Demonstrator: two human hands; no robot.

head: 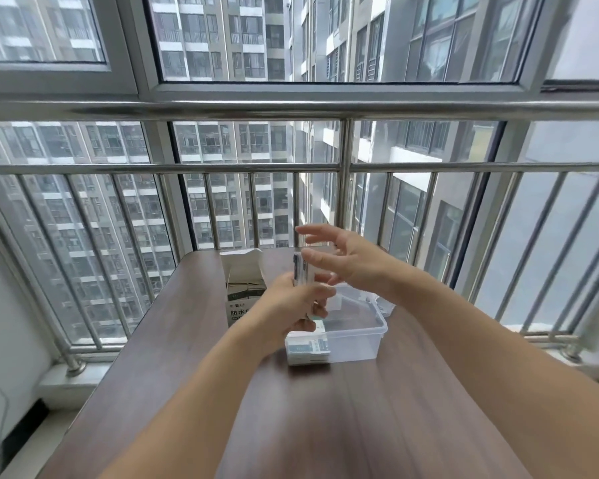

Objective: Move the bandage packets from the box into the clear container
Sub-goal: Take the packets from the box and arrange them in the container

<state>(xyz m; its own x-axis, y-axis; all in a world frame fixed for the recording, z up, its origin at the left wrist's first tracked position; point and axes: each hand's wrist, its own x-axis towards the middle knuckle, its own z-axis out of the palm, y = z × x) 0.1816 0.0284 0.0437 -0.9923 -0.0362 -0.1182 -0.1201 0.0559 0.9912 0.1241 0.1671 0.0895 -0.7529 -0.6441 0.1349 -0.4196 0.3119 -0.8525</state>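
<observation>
An open white and grey box (242, 281) stands upright at the far side of the table, flaps up. To its right sits the clear container (357, 335), with bandage packets (308, 347) lying in its left end. My left hand (291, 309) holds an upright stack of bandage packets (303, 269) above the container's left part. Just right of the stack my right hand (346, 261) hovers with fingers spread, holding nothing.
The dark wooden table (291, 426) stands against a steel railing (343, 188) and windows. A clear lid (382, 305) lies behind the container at the right. The table's left edge drops to a tiled ledge.
</observation>
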